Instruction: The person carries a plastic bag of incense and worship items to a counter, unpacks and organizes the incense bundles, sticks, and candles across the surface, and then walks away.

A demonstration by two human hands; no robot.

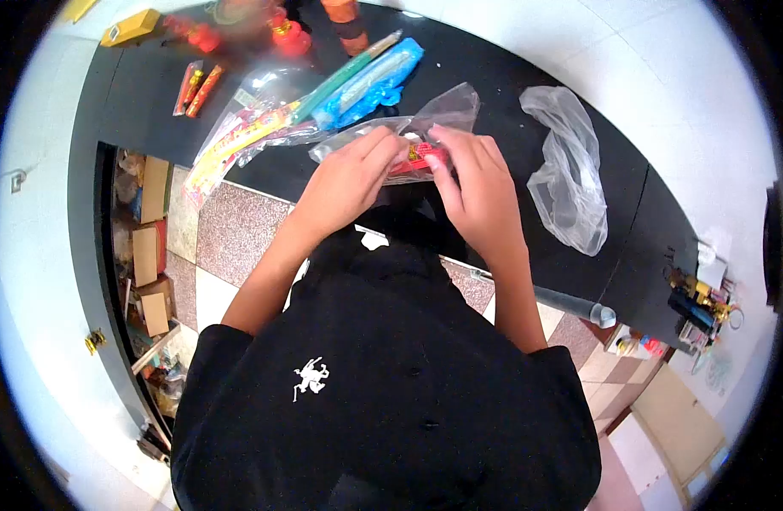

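Observation:
A small red packet with yellow marks (418, 157) sits between my two hands, over a clear plastic bag (455, 104) on the black table. My left hand (351, 177) has its fingers curled at the packet's left end. At the right end, my right hand (479, 183) closes its thumb and fingers on the packet. The fingers hide part of it, so its exact kind does not show. Just beyond my left hand lie a blue plastic-wrapped bundle (370, 89), a green stick-like roll (336, 83) and a yellow and pink printed packet (238, 146).
Crumpled clear plastic (570, 175) lies to the right on the black table (494, 77). Two thin red packets (200, 89), red ornaments (289, 36), an orange cylinder (347, 24) and a yellow box (131, 28) are toward the back left. Shelves with boxes (155, 255) stand at left.

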